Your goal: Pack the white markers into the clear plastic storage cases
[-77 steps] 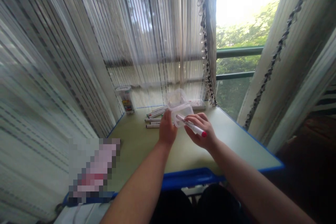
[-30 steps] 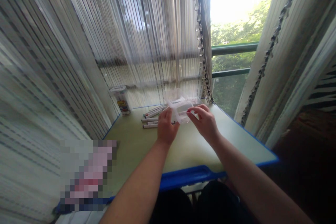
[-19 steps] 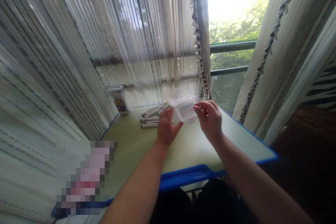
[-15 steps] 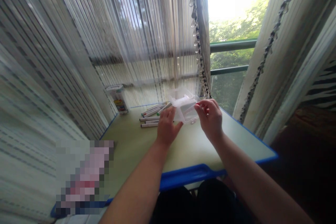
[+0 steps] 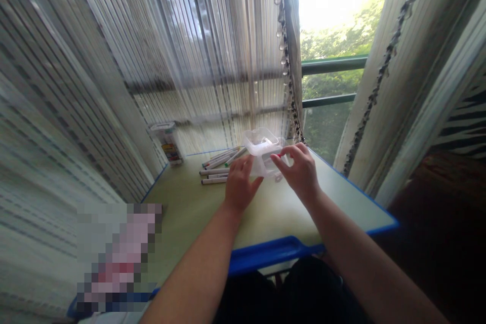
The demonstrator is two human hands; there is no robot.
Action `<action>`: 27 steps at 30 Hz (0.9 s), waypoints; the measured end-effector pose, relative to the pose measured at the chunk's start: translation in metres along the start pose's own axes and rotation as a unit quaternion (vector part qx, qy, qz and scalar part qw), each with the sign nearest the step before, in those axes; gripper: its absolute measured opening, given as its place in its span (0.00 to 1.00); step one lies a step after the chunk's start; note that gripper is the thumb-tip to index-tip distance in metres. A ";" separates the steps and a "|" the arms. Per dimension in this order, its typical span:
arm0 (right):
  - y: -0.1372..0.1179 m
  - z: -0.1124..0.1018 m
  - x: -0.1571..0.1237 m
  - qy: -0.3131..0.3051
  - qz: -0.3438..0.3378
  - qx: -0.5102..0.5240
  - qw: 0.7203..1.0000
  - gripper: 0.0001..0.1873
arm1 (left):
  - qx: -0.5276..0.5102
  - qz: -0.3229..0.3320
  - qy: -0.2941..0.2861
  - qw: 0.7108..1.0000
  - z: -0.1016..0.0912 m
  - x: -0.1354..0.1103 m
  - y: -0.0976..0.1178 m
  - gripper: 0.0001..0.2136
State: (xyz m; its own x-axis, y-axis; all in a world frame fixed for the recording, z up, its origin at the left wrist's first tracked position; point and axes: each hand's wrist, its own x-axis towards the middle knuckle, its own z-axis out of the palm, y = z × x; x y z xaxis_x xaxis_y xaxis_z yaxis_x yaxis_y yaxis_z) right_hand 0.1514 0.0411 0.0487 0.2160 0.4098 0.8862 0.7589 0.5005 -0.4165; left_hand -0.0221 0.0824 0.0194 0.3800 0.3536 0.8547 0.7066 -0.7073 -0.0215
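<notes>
A clear plastic box (image 5: pixel 261 150) stands near the back of the table, with some pale things showing through its walls. My left hand (image 5: pixel 240 182) grips the near left side of it, thumb and fingers set against the plastic. Over the right side of the box, my right hand (image 5: pixel 299 169) pinches a small red thing (image 5: pixel 279 155) between thumb and forefinger; its kind is too small to make out. White markers (image 5: pixel 214 172) with coloured ends lie in a loose pile just left of my left hand, partly hidden by it.
A clear tub with a printed label (image 5: pixel 170 149) stands at the table's back left corner. Striped string curtains (image 5: pixel 212 61) hang right behind the table (image 5: pixel 197 217), which has a raised blue front edge (image 5: pixel 266 255). A blurred-out pink item (image 5: pixel 129 248) lies at the left.
My right hand has shifted slightly left and down, bringing the red thing closer over the box. My left hand keeps its place on the box.
</notes>
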 end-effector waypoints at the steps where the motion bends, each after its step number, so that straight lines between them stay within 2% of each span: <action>1: 0.000 0.000 0.000 -0.004 0.001 -0.002 1.000 0.13 | -0.001 0.000 0.003 1.000 0.000 0.000 0.000 0.25; 10: 0.000 0.001 0.001 -0.006 -0.002 0.017 1.000 0.08 | 0.001 -0.039 0.027 0.999 0.000 0.002 0.000 0.28; 14: -0.002 -0.003 0.001 -0.025 -0.016 0.025 0.999 0.11 | 0.005 -0.032 0.016 0.999 -0.001 0.001 0.001 0.28; 22: -0.006 -0.010 0.002 0.041 -0.003 0.062 0.997 0.12 | 0.018 0.003 -0.007 1.000 -0.005 0.000 0.004 0.27; 27: -0.004 -0.007 0.001 0.020 -0.006 0.056 0.998 0.12 | 0.028 0.003 -0.035 0.999 -0.005 0.000 0.003 0.25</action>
State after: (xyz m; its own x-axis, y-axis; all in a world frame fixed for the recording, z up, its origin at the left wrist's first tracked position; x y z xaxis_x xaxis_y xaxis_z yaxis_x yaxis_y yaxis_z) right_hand 0.1534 0.0340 0.0529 0.2333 0.3727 0.8982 0.6890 0.5884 -0.4231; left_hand -0.0224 0.0772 0.0222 0.4242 0.3932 0.8157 0.7361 -0.6744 -0.0577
